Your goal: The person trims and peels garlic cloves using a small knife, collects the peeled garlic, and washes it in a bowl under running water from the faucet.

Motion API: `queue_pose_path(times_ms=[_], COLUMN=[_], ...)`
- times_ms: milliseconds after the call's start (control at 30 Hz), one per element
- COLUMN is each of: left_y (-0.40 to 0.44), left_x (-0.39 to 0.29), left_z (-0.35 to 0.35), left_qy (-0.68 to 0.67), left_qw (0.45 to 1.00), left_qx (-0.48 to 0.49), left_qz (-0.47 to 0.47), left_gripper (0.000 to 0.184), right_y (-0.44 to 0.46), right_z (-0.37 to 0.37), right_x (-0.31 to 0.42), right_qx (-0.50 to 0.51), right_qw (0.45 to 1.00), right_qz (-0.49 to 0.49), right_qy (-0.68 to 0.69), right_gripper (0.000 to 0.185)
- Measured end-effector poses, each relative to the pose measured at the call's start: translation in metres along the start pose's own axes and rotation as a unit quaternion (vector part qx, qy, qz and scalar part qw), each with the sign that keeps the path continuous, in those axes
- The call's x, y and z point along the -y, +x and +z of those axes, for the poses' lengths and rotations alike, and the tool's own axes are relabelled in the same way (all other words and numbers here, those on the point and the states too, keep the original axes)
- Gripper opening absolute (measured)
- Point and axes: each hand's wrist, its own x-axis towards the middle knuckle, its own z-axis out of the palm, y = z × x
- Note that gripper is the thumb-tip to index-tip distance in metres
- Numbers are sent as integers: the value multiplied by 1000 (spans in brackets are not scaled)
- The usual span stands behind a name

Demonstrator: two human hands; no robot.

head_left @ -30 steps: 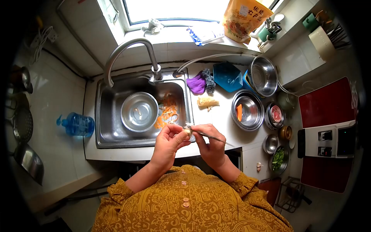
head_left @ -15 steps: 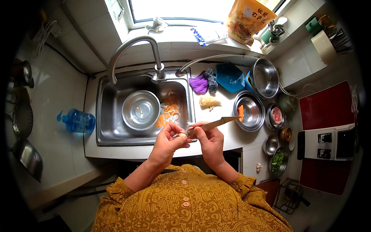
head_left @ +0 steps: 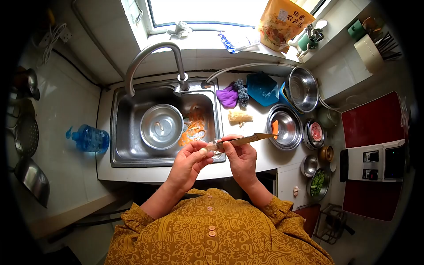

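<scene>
My left hand [head_left: 190, 161] pinches a small pale garlic clove [head_left: 212, 146] between thumb and fingertips, above the front edge of the sink. My right hand [head_left: 240, 161] is closed around a knife [head_left: 251, 139], whose pointed end sticks out to the right toward the steel bowls. The knife's other end meets the clove at the left fingertips, with whitish skin there. Behind the hands, the steel sink [head_left: 126, 158] contains a metal basin [head_left: 152, 137] with a small pale piece in it. Orange and white peelings [head_left: 194, 128] lie beside the basin.
Stacked steel bowls [head_left: 289, 132] with an orange piece stand right of the knife. A purple cloth [head_left: 227, 97], blue container [head_left: 264, 88] and yellowish lump [head_left: 240, 116] lie behind. Garlic cloves [head_left: 296, 191] and a bowl of greens [head_left: 317, 183] are at right. The faucet [head_left: 154, 46] arches over the sink.
My left hand has shifted slightly left and down, and its fingers have turned, showing more of the clove. The knife has tilted slightly flatter in my right hand.
</scene>
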Motion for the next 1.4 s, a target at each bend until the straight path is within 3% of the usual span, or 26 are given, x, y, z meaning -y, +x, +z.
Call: queue_pose_path(times_ms=[167,300,367,433,567,633,667,800,867,967,1000,1067,1167,1333,1400], left_y=[-4,-7,-8,-9,-10,-11,-12,-13,-10,-15,-16,-17,-15,-12,-12], left_x=[3,2,3,4,2,-1,-2,-5,-8,-9,-8,-7,-3,3,4], left_z=[2,2,1,0,3,3,3,3,4,8,9,7,6,-4,-6], left_qy=[34,86,132,216,289,340,389,442,477,516,516,443,420,394,382], left_qw=[998,988,977,949,915,889,858,834,793,783,783,853,856,864,869], left_qx=[-39,-18,-4,10,10,4,-1,-11,1,-5,-4,-10,-3,32,43], left_qz=[42,129,167,232,281,308,334,331,378,347,347,276,300,311,312], left_gripper=[19,23,24,26,30,30,31,27,20,15,15,17,17,18,18], right_y=[-1,4,8,13,19,17,16,13,11,9,8,6,3,0,-2], right_z=[-6,-12,-11,-12,-10,-3,-3,-2,0,3,4,5,6,8,8], right_x=[-7,-6,-6,2,15,17,16,12,10,10,9,8,9,5,4], right_qx=[-11,44,-18,-4,145,181,182,180,169,139,125,112,106,85,90], right_qw=[999,987,995,994,967,968,968,969,971,976,977,977,976,978,976], right_qz=[-22,45,96,101,208,156,155,160,157,143,142,142,139,188,193], right_qy=[-45,-149,18,50,-37,-74,-74,-55,-61,-93,-102,-112,-130,40,44], right_gripper=[13,14,15,16,24,21,21,15,14,12,12,12,10,7,6])
